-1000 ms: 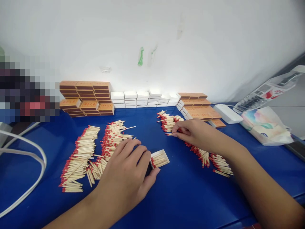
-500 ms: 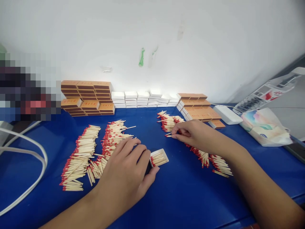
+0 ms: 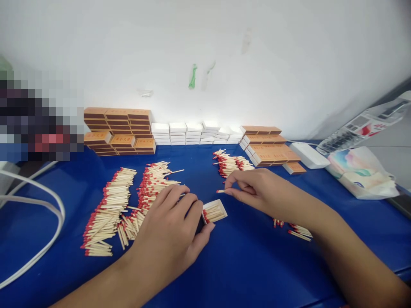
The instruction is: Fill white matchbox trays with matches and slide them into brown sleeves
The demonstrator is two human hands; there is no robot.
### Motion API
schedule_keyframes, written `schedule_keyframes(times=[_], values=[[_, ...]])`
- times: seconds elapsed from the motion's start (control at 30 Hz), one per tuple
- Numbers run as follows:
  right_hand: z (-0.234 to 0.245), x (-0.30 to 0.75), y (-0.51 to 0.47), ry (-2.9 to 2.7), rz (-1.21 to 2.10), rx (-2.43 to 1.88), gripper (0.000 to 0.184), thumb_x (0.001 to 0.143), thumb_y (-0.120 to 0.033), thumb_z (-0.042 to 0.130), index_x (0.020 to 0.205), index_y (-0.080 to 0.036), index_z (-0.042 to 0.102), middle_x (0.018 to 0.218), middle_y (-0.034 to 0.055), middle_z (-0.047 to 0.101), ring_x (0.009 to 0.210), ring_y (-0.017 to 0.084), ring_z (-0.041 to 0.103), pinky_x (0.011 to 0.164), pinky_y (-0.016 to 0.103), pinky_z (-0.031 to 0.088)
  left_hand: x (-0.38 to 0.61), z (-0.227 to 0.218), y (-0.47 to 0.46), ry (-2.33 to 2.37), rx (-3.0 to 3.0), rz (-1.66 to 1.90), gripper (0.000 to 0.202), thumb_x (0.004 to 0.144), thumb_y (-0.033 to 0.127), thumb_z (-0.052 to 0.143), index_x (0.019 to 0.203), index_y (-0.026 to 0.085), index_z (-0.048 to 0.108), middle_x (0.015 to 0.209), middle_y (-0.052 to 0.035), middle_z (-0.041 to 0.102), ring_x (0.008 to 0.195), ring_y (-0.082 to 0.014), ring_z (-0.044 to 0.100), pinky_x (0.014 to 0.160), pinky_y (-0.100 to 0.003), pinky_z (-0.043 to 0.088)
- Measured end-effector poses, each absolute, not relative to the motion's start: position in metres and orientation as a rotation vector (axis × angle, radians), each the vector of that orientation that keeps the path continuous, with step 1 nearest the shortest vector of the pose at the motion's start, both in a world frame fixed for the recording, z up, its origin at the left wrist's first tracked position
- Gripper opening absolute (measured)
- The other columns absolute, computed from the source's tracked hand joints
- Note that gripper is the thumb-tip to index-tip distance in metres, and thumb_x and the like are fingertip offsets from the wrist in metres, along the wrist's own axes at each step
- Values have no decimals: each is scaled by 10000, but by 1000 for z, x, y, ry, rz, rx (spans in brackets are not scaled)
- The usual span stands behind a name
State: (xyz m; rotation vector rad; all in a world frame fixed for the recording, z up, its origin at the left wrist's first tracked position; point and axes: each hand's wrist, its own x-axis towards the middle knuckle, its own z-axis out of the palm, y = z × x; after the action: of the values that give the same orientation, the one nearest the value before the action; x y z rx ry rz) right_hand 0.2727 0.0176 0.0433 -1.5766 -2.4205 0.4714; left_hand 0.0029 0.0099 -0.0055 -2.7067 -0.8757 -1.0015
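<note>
A small white matchbox tray (image 3: 222,203) lies on the blue table, partly filled with red-tipped matches. My left hand (image 3: 171,226) steadies it from the left, its index finger and thumb at the near-left edge. Right of and above the tray, my right hand (image 3: 253,188) pinches a match (image 3: 221,191), red head pointing left. Loose matches (image 3: 233,164) are heaped just behind that hand, and some lie hidden under the wrist. Two long rows of matches (image 3: 111,205) stretch along my left side, one partly covered by my left hand.
Orange matchboxes (image 3: 118,124) are stacked against the wall at left, and more orange matchboxes (image 3: 268,149) at right. Between them stand several white trays (image 3: 186,133). A white block-shaped object (image 3: 308,155) and a tissue pack (image 3: 361,173) are far right. White cables (image 3: 54,222) loop at left.
My right hand has lifted a match off the heap and brought it slightly left and nearer, towards the tray. My left hand and the tray have stayed put.
</note>
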Motion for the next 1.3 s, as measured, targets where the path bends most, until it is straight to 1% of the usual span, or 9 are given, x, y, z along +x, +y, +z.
schedule_keyframes(times=[0.07, 0.2, 0.33, 0.47, 0.6, 0.83, 1.0, 1.17, 1.3], values=[[44, 264, 10, -2438, 479, -1538, 177, 1100, -353, 618, 1013, -255, 737, 674, -47, 601, 603, 144, 529, 613, 278, 332, 3, -6, 10, -877, -2713, -1002, 145, 1042, 284, 674, 1022, 156, 739, 972, -88, 794, 1054, -331, 752, 990, -535, 632], [45, 247, -1, -2504, 579, -1452, 183, 1134, -318, 575, 1017, -248, 698, 875, -7, 747, 762, 165, 648, 692, 296, 391, 2, -6, 10, -873, -2736, -1015, 137, 1037, 277, 692, 1040, 149, 743, 1001, -88, 797, 1070, -334, 750, 996, -534, 626], [46, 245, -2, -2521, 602, -1433, 221, 1142, -324, 547, 1020, -244, 713, 937, 21, 789, 812, 187, 691, 721, 318, 432, 2, -5, 10, -880, -2746, -1011, 134, 1041, 272, 685, 1029, 151, 741, 1000, -83, 800, 1068, -328, 746, 1004, -535, 626], [48, 268, 11, -2378, 304, -1575, 228, 1094, -343, 588, 1133, -259, 796, 766, 25, 725, 748, 210, 680, 673, 317, 411, 2, -6, 10, -899, -2744, -1000, 135, 1044, 283, 680, 1027, 161, 736, 989, -81, 797, 1067, -326, 739, 996, -543, 629], [46, 289, 26, -2360, 194, -1672, 249, 1052, -352, 600, 1075, -240, 821, 629, 3, 603, 603, 190, 577, 607, 312, 353, 2, -5, 10, -899, -2745, -995, 143, 1045, 292, 682, 1033, 162, 740, 976, -83, 792, 1056, -325, 742, 990, -538, 633], [36, 290, 35, -2421, 360, -1723, 236, 1055, -358, 586, 963, -230, 761, 666, -9, 602, 583, 163, 518, 601, 291, 343, 3, -4, 8, -877, -2746, -1000, 154, 1041, 283, 684, 1024, 144, 747, 962, -87, 788, 1040, -329, 748, 990, -544, 643], [35, 288, 37, -2362, 368, -1718, 217, 1050, -397, 612, 1017, -228, 744, 690, -19, 593, 578, 158, 488, 596, 287, 338, 3, -4, 8, -859, -2720, -1011, 162, 1041, 278, 671, 1015, 138, 750, 955, -95, 792, 1040, -334, 753, 993, -543, 647], [31, 293, 39, -2419, 409, -1700, 232, 1078, -357, 549, 981, -228, 716, 688, -13, 597, 587, 163, 495, 609, 286, 343, 3, -4, 8, -862, -2721, -1001, 166, 1044, 284, 669, 1004, 143, 748, 950, -89, 790, 1035, -327, 752, 995, -538, 648], [29, 299, 41, -2409, 381, -1723, 197, 1073, -334, 548, 989, -236, 697, 718, -8, 616, 599, 167, 496, 606, 289, 337, 3, -5, 7, -858, -2722, -1003, 156, 1041, 277, 671, 1006, 144, 745, 960, -92, 791, 1048, -332, 750, 988, -544, 648]])
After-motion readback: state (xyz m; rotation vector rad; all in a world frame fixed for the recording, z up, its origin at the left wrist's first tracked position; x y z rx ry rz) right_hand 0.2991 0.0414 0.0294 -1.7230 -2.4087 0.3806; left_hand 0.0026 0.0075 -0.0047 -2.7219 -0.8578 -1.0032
